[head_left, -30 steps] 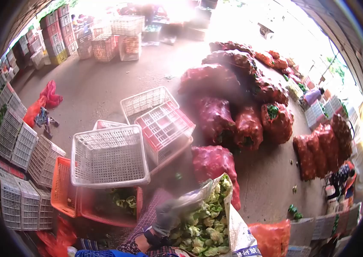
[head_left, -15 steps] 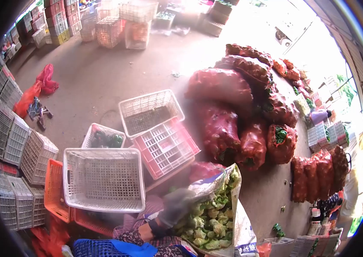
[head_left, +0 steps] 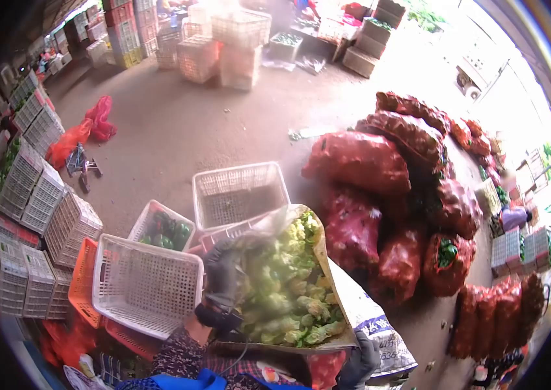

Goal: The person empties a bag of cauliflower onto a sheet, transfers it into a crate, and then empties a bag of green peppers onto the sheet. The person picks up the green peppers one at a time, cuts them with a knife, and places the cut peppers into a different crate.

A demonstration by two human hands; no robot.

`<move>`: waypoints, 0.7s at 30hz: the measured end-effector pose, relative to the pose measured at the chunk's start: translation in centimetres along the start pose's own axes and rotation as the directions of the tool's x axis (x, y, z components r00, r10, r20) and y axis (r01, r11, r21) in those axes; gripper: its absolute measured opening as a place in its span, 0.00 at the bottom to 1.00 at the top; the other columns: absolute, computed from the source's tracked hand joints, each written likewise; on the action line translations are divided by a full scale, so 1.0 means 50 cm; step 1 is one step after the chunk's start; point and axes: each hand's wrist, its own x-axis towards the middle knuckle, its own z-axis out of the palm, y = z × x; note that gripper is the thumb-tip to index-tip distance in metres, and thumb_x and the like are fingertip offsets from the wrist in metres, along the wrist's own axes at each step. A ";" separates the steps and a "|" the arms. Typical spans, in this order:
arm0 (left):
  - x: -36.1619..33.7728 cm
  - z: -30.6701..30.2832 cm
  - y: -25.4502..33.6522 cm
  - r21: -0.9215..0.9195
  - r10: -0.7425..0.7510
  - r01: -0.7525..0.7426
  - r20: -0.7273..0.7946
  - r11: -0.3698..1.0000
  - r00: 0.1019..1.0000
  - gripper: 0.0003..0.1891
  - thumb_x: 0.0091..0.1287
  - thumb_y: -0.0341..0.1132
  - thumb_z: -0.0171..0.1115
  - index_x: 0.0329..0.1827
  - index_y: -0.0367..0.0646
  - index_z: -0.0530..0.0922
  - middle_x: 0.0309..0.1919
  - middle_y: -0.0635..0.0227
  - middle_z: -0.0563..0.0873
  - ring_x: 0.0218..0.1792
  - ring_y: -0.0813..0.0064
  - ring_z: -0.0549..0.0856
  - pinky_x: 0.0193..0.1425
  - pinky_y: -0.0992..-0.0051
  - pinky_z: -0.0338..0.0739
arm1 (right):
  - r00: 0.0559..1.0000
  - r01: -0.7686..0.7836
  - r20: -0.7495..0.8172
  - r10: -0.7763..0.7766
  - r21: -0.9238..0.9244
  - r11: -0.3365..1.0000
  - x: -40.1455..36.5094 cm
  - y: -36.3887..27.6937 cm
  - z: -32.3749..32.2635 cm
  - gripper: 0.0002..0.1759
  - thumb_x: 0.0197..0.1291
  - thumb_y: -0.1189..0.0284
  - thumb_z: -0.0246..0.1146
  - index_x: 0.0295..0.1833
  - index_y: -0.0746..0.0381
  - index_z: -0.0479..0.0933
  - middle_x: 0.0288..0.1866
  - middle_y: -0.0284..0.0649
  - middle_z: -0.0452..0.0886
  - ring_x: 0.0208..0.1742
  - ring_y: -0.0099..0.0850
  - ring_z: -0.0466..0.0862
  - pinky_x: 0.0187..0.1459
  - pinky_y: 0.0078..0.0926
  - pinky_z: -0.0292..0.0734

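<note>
A white woven sack (head_left: pixel 379 328) with dark printing is tilted in front of me, its wide mouth turned up. Pale green, leafy-looking vegetables (head_left: pixel 288 286) fill it. My left hand (head_left: pixel 223 273), in a dark glove and somewhat blurred, is closed at the sack's left rim. At the lower right corner my right hand (head_left: pixel 359 364), also gloved, grips the rim. The sack's upper end overlaps a red and white crate, mostly hidden. Left of my left hand stands a white plastic crate (head_left: pixel 148 283) with nothing seen inside.
Behind it are a smaller crate of dark green vegetables (head_left: pixel 165 229) and another white crate (head_left: pixel 240 195). An orange crate (head_left: pixel 85 279) stands at the left. Full red mesh sacks (head_left: pixel 357 162) are piled on the right. Stacked crates (head_left: pixel 22 188) line the left side.
The sack has come up and to the left, and its mouth now faces me more. My right hand has come into view on its rim. The camera view has shifted too.
</note>
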 end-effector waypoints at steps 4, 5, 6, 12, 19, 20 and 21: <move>0.176 0.032 -0.031 0.091 0.032 -0.021 -0.120 0.996 0.992 0.09 0.64 0.28 0.57 0.34 0.40 0.87 0.24 0.71 0.84 0.14 0.80 0.80 0.10 0.80 0.74 | 0.999 0.022 -0.047 -0.013 0.209 0.978 0.205 0.012 0.083 0.20 0.52 0.89 0.61 0.51 0.68 0.88 0.34 0.40 0.82 0.37 0.32 0.82 0.43 0.30 0.76; 0.220 0.033 -0.045 0.102 0.048 -0.034 -0.137 0.994 0.989 0.10 0.65 0.29 0.56 0.33 0.39 0.87 0.23 0.70 0.84 0.14 0.79 0.80 0.11 0.79 0.74 | 0.999 0.053 -0.006 -0.052 0.179 0.983 0.252 0.016 0.098 0.20 0.53 0.89 0.61 0.50 0.68 0.88 0.33 0.40 0.82 0.37 0.31 0.82 0.43 0.29 0.76; 0.264 0.035 -0.058 0.114 0.064 -0.047 -0.154 0.992 0.986 0.11 0.65 0.30 0.55 0.31 0.38 0.87 0.22 0.69 0.83 0.13 0.77 0.80 0.11 0.79 0.75 | 0.995 0.102 0.005 -0.104 0.159 0.982 0.302 0.007 0.114 0.25 0.50 0.92 0.61 0.52 0.60 0.88 0.35 0.46 0.85 0.35 0.41 0.85 0.38 0.33 0.78; 0.540 -0.001 -0.057 0.459 0.005 -0.015 0.025 0.888 1.000 0.11 0.68 0.32 0.60 0.44 0.36 0.87 0.27 0.62 0.87 0.22 0.70 0.86 0.23 0.73 0.82 | 0.936 0.316 0.099 -0.338 0.186 0.930 0.553 -0.098 0.216 0.22 0.54 0.89 0.59 0.52 0.62 0.88 0.33 0.45 0.83 0.35 0.43 0.82 0.39 0.37 0.76; 0.839 -0.258 -0.286 0.761 0.065 -0.553 0.568 0.340 0.821 0.23 0.69 0.32 0.63 0.68 0.44 0.77 0.64 0.52 0.82 0.62 0.59 0.83 0.60 0.64 0.80 | 0.764 0.376 0.455 -0.457 0.262 0.889 0.791 -0.212 0.443 0.15 0.64 0.79 0.60 0.54 0.66 0.85 0.47 0.54 0.89 0.48 0.46 0.90 0.52 0.37 0.84; 0.862 -0.324 -0.404 0.681 0.058 -0.288 0.340 0.674 0.939 0.22 0.71 0.31 0.61 0.68 0.43 0.76 0.62 0.55 0.82 0.61 0.60 0.83 0.62 0.65 0.79 | 0.640 0.534 0.568 -0.518 0.156 0.831 0.837 -0.216 0.507 0.15 0.64 0.74 0.60 0.52 0.65 0.86 0.47 0.53 0.89 0.49 0.48 0.90 0.54 0.40 0.83; 0.837 -0.381 -0.448 0.687 0.069 -0.179 0.184 0.704 0.980 0.21 0.72 0.31 0.60 0.68 0.41 0.76 0.61 0.57 0.83 0.60 0.62 0.83 0.62 0.66 0.79 | 0.606 0.565 0.590 -0.533 0.152 0.811 0.861 -0.233 0.573 0.15 0.62 0.72 0.61 0.52 0.60 0.88 0.46 0.54 0.88 0.49 0.50 0.89 0.55 0.43 0.83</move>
